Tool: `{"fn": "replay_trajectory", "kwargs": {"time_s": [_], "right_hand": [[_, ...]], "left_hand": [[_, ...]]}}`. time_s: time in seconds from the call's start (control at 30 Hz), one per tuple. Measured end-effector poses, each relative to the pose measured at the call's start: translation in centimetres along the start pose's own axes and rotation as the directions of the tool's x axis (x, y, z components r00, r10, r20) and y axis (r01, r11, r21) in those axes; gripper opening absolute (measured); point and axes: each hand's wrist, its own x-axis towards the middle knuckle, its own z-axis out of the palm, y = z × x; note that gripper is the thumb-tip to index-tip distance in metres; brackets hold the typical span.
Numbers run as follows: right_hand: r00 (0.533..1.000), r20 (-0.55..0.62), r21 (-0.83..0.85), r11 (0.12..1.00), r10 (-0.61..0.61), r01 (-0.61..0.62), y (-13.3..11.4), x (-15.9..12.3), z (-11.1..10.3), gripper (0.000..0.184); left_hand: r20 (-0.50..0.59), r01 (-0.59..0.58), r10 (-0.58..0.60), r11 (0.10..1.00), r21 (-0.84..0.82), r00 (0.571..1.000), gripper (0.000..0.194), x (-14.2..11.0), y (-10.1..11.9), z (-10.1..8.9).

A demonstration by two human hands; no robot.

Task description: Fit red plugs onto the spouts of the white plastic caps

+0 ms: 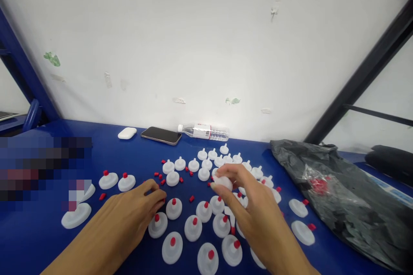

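Note:
My right hand (254, 200) is closed around a white plastic nozzle lid (223, 181), a round disc with a spout, and lifts it above the table. To the left, my left hand (142, 206) is low over the blue table with its fingers pinched together. A bit of red shows at its fingertips, apparently a small red cap (164, 200) mostly hidden by the fingers. Near my wrists stand several white lids with red caps on their spouts, such as one lid (172, 251). Farther back are several uncapped lids (180, 163), with loose red caps (191, 198) scattered between.
Along the wall lie a white case (127, 133), a phone (161, 135) and a plastic bottle (206, 132) on its side. A black plastic bag (355, 219) with a clear bag of red caps (320, 185) covers the right side. A blurred-out patch (38, 172) covers the left edge.

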Motion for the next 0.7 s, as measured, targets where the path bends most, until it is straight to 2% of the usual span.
{"fn": "replay_trajectory", "kwargs": {"time_s": [0.1,0.2,0.27,0.37,0.43,0.53,0.63,0.7], "right_hand": [[0.997,0.047,0.011,0.998,-0.057,0.057,-0.3,-0.2,0.5,0.031],[0.988,0.075,0.056,0.99,-0.134,0.13,-0.7,-0.5,1.3,0.039],[0.979,0.079,0.085,0.98,-0.189,0.182,-1.3,-0.7,1.8,0.044],[0.971,0.069,0.101,0.97,-0.229,0.222,-2.2,-1.1,2.5,0.049],[0.966,0.068,0.104,0.965,-0.248,0.241,-2.7,-1.4,2.7,0.051],[0.955,0.047,0.091,0.953,-0.293,0.288,-3.0,-1.6,2.7,0.051],[0.936,-0.034,0.077,0.933,-0.35,0.352,-3.0,-1.5,2.6,0.043],[0.914,-0.088,0.068,0.913,-0.397,0.403,-3.1,-1.4,2.4,0.038]], "left_hand": [[-0.196,0.03,-0.034,0.999,-0.02,0.98,0.03,0.3,1.0,-1.7],[-0.373,-0.001,-0.041,0.994,-0.112,0.927,0.016,0.3,2.6,-3.6],[-0.383,-0.025,-0.071,0.97,-0.241,0.921,0.011,-0.1,3.4,-4.1],[-0.334,0.021,-0.164,0.92,-0.392,0.928,0.02,-1.2,4.0,-3.6],[-0.345,0.027,-0.183,0.91,-0.413,0.921,0.023,-2.1,4.1,-2.9],[-0.332,0.036,-0.217,0.879,-0.476,0.918,0.017,-2.7,4.0,-2.3],[-0.283,0.07,-0.258,0.841,-0.536,0.924,0.02,-2.5,4.3,-2.5],[-0.3,0.063,-0.239,0.865,-0.497,0.924,0.023,-2.0,4.7,-2.9]]}}
